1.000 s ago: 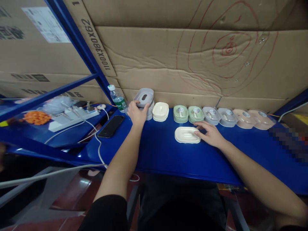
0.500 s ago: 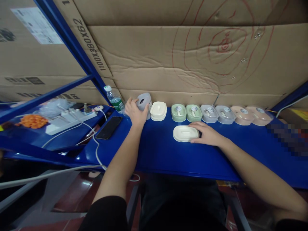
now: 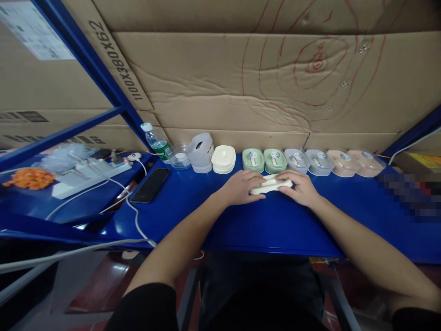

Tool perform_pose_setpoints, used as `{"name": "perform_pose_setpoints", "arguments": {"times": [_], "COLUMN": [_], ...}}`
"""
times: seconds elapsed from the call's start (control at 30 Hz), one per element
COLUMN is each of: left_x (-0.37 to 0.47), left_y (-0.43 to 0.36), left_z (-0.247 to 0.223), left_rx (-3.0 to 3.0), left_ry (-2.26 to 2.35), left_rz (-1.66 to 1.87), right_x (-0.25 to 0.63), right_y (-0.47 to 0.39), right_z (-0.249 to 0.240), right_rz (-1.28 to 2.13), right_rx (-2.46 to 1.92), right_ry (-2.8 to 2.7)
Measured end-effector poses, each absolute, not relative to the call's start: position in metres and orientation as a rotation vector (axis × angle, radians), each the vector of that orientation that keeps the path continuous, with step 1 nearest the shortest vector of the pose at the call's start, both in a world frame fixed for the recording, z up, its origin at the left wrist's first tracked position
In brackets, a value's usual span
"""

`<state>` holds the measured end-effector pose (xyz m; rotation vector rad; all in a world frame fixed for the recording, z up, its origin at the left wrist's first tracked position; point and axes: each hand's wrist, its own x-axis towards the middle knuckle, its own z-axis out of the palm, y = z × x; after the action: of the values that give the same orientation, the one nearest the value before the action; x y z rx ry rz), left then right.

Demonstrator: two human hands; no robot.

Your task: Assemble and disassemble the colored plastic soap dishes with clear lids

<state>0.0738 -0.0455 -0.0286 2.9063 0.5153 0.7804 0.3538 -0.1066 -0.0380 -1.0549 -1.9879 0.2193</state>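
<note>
A cream oval plastic dish [image 3: 271, 184] is held a little above the blue table, its near edge tilted toward me. My left hand [image 3: 244, 186] grips its left end, fingers over the top and thumb along the near side. At the opposite end my right hand [image 3: 300, 186] is closed on it in the same way. Behind my left hand stands a cream stack of square rounded pieces [image 3: 223, 159]. Beside that stack are nested translucent grey containers [image 3: 201, 156]. Two green lidded boxes [image 3: 253, 160] sit just beyond my hands.
Grey boxes [image 3: 296, 161] and pink boxes [image 3: 342, 163] continue the row rightward. At left are clear round cups [image 3: 181, 160], a water bottle [image 3: 159, 146] and a black phone [image 3: 150, 185]. A power strip [image 3: 82, 179] and orange pieces [image 3: 29, 179] lie farther left. Cardboard [image 3: 206, 69] walls the back.
My left hand has let go of the grey containers, which remain standing, and moved right onto the dish. The dish has been lifted and tilted. The view has shifted slightly.
</note>
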Motion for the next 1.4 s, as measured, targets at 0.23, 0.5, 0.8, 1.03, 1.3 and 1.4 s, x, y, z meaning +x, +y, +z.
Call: {"name": "perform_pose_setpoints", "arguments": {"times": [0.23,0.5,0.8,1.03,1.3,1.4], "left_x": [0.066,0.068,0.043,0.034,0.037,0.038], "left_y": [-0.038,-0.035,-0.002,0.013,0.011,0.011], "left_z": [-0.027,-0.031,-0.033,-0.044,-0.044,-0.042], "left_rx": [2.834,3.002,2.651,2.532,2.537,2.533], "left_ry": [0.701,0.52,1.152,1.527,1.731,1.731], "left_rz": [0.935,1.081,1.426,1.292,1.094,1.099], "right_x": [0.356,0.361,0.358,0.353,0.355,0.355], "right_y": [-0.107,-0.088,-0.093,-0.098,-0.099,-0.098], "right_z": [-0.042,-0.05,-0.048,-0.053,-0.05,-0.05], "right_rz": [0.269,0.662,0.765,0.582,0.326,0.317], "right_rx": [-1.228,-1.158,-1.121,-1.194,-1.226,-1.242], "right_ry": [-1.544,-1.311,-1.428,-1.782,-1.987,-2.005]}}
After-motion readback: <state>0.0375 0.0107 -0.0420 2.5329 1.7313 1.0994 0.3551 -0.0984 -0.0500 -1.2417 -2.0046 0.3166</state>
